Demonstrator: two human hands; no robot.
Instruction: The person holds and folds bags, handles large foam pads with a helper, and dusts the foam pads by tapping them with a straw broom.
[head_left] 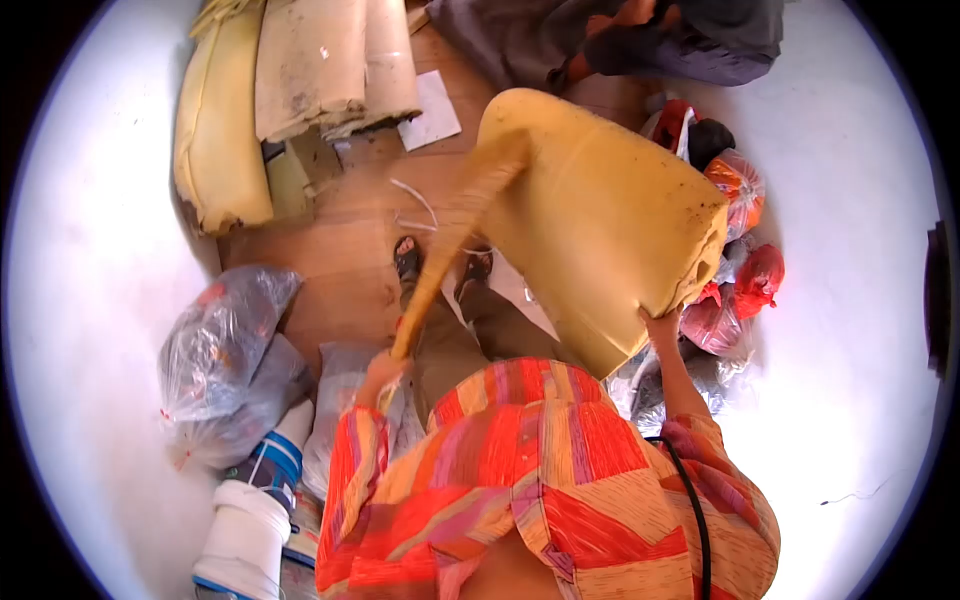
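Observation:
My left hand (381, 374) is closed round the lower end of a wooden stick (432, 287), whose upper part is blurred and crosses the near side of a large yellow foam roll (600, 210). The roll tilts from upper left to lower right. At its lower right end, my right hand (660, 325) grips the edge of the foam. Dark marks show on the roll's right end, where its layers are visible.
Other foam rolls (310, 65) lie at the upper left beside a white sheet (430, 110). A person's legs (680, 45) are at the top right. Filled plastic bags (225, 345) and white buckets (242, 540) stand left; more bags (738, 190) line the right wall.

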